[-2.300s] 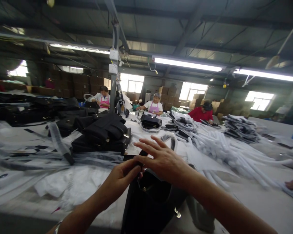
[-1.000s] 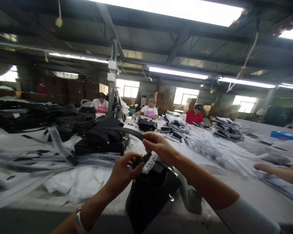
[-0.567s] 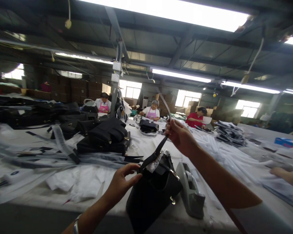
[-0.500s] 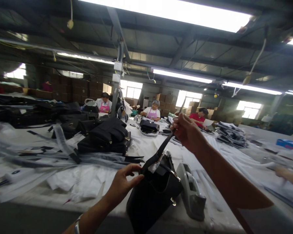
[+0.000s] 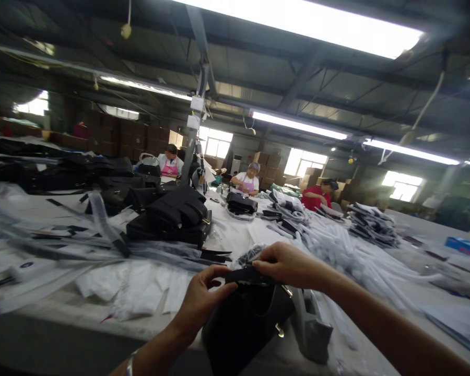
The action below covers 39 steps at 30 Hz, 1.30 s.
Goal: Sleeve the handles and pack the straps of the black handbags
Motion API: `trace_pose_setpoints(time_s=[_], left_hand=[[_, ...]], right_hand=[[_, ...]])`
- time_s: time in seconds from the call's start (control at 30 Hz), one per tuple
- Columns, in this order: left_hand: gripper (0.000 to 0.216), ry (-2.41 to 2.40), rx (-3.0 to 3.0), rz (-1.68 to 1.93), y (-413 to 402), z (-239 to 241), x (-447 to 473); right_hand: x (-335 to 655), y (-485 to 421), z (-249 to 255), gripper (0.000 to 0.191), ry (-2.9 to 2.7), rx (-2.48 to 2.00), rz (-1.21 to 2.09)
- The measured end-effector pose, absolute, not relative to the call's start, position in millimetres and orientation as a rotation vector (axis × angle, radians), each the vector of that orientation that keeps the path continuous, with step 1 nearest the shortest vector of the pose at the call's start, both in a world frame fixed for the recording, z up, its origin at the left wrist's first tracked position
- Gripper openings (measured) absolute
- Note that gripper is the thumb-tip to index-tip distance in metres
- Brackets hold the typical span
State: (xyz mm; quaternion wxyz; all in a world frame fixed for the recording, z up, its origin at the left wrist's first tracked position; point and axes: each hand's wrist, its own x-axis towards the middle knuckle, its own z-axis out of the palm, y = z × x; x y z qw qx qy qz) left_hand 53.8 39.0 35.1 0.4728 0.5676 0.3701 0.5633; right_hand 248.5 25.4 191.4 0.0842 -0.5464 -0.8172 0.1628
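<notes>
A black handbag (image 5: 245, 329) with gold-coloured metal fittings stands at the table's front edge, its top open. My left hand (image 5: 207, 295) pinches the black strap (image 5: 241, 275) at the bag's upper left side. Over the bag's mouth, my right hand (image 5: 278, 263) grips the same strap, fingers closed on it. Some clear plastic wrap (image 5: 253, 253) shows just behind the strap. Right beside the bag is a grey tape dispenser (image 5: 313, 329), partly covered by my right forearm. The bag's inside is too dark to make out.
Black bags (image 5: 176, 214) are piled at the left, near wrapped straps (image 5: 102, 224) and white sheets (image 5: 137, 292). White plastic-covered strips (image 5: 337, 250) spread at the right, with a stack of wrapped pieces (image 5: 370, 224) and a blue box (image 5: 466, 245) behind. Several people sit across the table.
My right hand has come down from high above the bag to its mouth, bringing the strap down with it. My left hand stays at the bag's left side.
</notes>
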Motion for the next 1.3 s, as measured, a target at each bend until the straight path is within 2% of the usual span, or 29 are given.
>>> trace_pose_setpoints(time_s=[0.2, 0.43, 0.57, 0.7, 0.93, 1.17, 1.3], left_hand=[[0.034, 0.931, 1.425, 1.415, 38.2, 34.8, 55.0], [0.025, 0.915, 1.572, 1.403, 34.3, 38.2, 55.9], [0.023, 0.939, 1.687, 1.4, 28.1, 40.8, 55.9], [0.033, 0.994, 1.676, 1.429, 24.4, 41.2, 55.8], [0.045, 0.965, 1.677, 1.464, 21.3, 35.3, 59.2], [0.042, 0.984, 1.687, 1.484, 18.8, 35.1, 57.5], [0.031, 1.008, 1.731, 1.463, 16.6, 37.5, 56.7]], right_hand=[[255.2, 32.4, 198.0, 0.036, -2.492, -1.69, 0.25], [249.0, 35.1, 206.7, 0.038, -2.644, -1.641, 0.401], [230.4, 33.7, 196.4, 0.034, -2.8, -1.624, 0.176], [213.7, 31.2, 190.0, 0.026, -2.864, -1.64, -0.024], [208.1, 41.7, 191.9, 0.022, -2.869, -1.803, 0.241], [214.3, 54.3, 180.8, 0.021, -2.831, -1.756, 0.463], [220.4, 51.8, 175.7, 0.025, -2.792, -1.699, 0.553]])
